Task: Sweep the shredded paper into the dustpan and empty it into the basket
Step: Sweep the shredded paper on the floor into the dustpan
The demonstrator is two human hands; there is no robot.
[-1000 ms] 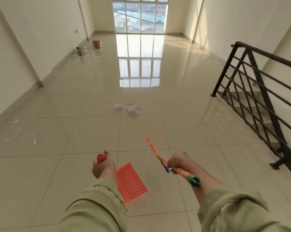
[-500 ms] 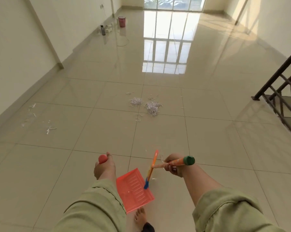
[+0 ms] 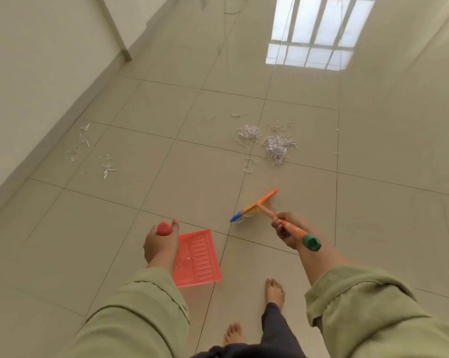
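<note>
Two small heaps of white shredded paper (image 3: 275,143) lie on the tiled floor ahead, with loose strips around them. More scattered shredded strips (image 3: 89,153) lie near the left wall. My left hand (image 3: 161,242) grips the red-knobbed handle of an orange-red dustpan (image 3: 198,257), which hangs just above the floor. My right hand (image 3: 286,228) grips the orange handle of a small broom (image 3: 255,205); its orange and blue head is blurred, short of the heaps. The basket is out of view.
A cream wall (image 3: 37,73) with a skirting board runs along the left. A thin cable (image 3: 227,42) trails over the floor at the top. My bare feet (image 3: 275,293) stand just behind the dustpan. A window's bright reflection (image 3: 313,34) lies on the tiles.
The view has tilted down and moved closer to the paper heaps. The broom head has swung from over the dustpan out toward the front right. The dustpan stays in my left hand.
</note>
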